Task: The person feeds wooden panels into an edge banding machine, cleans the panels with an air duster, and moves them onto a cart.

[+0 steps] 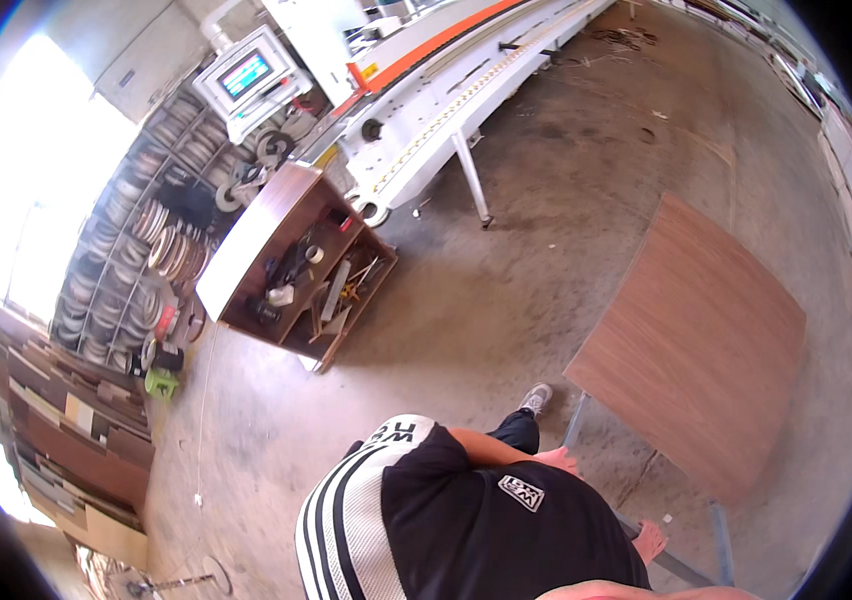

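Note:
A large brown wood-grain panel (701, 345) lies on a grey metal stand (723, 545), whose legs and bars show at the panel's near edges. My left hand (557, 460) is at the stand's left end, close to the panel's near corner; my torso hides part of it. My right hand (650, 541) is further along, on the grey metal bar (681, 570) at the near side. Both hands seem closed over this bar, with their fingertips toward the panel. My black shirt covers the bar between them. One of my shoes (537, 398) shows beside the stand.
An open-fronted wooden cabinet (291, 260) holding tools and tape stands on the floor to the left. Beyond it is a long white and orange machine (446, 100) with a control screen (245, 75). Racks of edging rolls (116, 270) and stacked boards (86, 420) line the left side.

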Motion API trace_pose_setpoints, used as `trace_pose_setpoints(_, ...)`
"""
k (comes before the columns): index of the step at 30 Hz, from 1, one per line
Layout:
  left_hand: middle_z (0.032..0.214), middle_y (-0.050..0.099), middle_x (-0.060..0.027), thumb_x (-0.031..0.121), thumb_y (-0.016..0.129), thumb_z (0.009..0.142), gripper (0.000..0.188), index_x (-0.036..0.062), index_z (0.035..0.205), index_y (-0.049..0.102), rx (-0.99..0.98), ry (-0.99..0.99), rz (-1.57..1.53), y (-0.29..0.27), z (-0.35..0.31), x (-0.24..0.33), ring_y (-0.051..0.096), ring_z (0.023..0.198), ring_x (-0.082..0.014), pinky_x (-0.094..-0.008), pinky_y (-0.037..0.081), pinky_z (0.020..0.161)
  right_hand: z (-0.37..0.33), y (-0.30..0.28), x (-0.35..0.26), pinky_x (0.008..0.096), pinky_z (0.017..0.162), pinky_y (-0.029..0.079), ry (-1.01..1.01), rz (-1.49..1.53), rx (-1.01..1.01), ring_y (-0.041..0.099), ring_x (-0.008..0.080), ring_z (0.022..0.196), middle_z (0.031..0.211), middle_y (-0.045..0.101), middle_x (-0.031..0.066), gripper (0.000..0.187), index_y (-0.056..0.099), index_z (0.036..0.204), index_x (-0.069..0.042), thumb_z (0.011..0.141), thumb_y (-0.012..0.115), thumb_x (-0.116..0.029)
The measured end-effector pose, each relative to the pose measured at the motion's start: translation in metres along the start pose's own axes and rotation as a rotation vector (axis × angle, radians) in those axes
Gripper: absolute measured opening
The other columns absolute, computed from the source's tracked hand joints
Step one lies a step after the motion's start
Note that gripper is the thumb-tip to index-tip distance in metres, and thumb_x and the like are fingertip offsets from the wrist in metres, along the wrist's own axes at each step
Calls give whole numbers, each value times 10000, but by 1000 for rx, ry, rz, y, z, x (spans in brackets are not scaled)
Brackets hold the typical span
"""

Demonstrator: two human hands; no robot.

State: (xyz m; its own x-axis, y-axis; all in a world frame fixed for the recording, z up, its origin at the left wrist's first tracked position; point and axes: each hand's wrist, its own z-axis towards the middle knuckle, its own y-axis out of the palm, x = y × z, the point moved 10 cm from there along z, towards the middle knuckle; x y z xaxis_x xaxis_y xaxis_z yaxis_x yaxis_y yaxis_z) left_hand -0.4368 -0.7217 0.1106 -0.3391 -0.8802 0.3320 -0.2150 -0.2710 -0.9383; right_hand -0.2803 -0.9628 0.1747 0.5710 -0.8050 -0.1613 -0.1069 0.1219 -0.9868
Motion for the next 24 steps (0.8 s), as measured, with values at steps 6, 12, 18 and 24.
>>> trace_pose_setpoints(6,1070,620,-20,323,508,955,397,174,1324,525,-126,-127,-65,-55,23,-28,585,1080,-199,-457,415,815,63,-23,-1,466,1030,360,-25,14,6,586,303,1026,955,647,84,297,670,896,-146,611,747,-121)
trace_pose_setpoints(12,1183,596,-32,299,552,928,405,208,1322,536,-154,-373,-148,-91,55,-114,531,1241,-196,-499,423,949,153,-26,-11,453,1050,349,44,13,-58,583,274,1053,1000,668,58,340,690,952,-177,625,772,-130)
trace_pose_setpoints(18,1313,564,-46,305,616,882,434,207,1301,561,-192,-494,-100,-115,74,-222,470,1347,-225,-578,365,1048,238,-28,-41,526,1122,302,-34,163,26,569,274,1137,1035,667,42,385,678,987,-174,615,760,-123)
trace_pose_setpoints(24,1348,574,-34,299,647,861,564,221,1400,503,-194,-384,197,-195,134,-302,438,1370,-226,-666,230,1113,328,-62,35,576,1166,264,91,-56,121,566,289,1144,1086,650,52,380,668,1025,-158,650,731,-136)
